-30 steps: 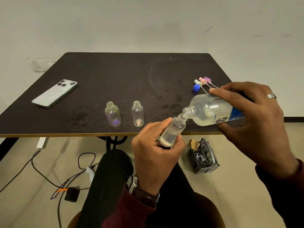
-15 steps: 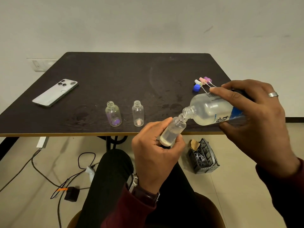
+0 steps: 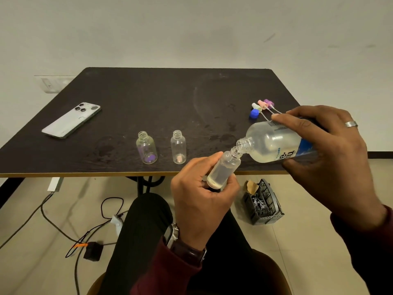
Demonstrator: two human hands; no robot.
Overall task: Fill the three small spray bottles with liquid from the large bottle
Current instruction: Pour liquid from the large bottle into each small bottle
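My left hand (image 3: 197, 199) grips a small clear spray bottle (image 3: 223, 170), tilted with its neck up to the right, at the table's front edge. It holds some liquid at its lower end. My right hand (image 3: 331, 158) holds the large bottle (image 3: 274, 143) tipped on its side, its open mouth touching the small bottle's neck. Two other small uncapped bottles stand upright on the table: one with a purple base (image 3: 146, 149), one with a pink base (image 3: 178, 147). Three spray tops (image 3: 262, 105) and a blue cap (image 3: 254, 113) lie at the table's right.
A phone (image 3: 71, 119) lies face down on the left of the dark table (image 3: 148, 99). Under the table are cables with an adapter (image 3: 91, 248) and a black basket (image 3: 263, 202). My legs and a chair sit below the hands.
The liquid in the small bottle has risen a little. Both hands and both bottles stay almost where they were.
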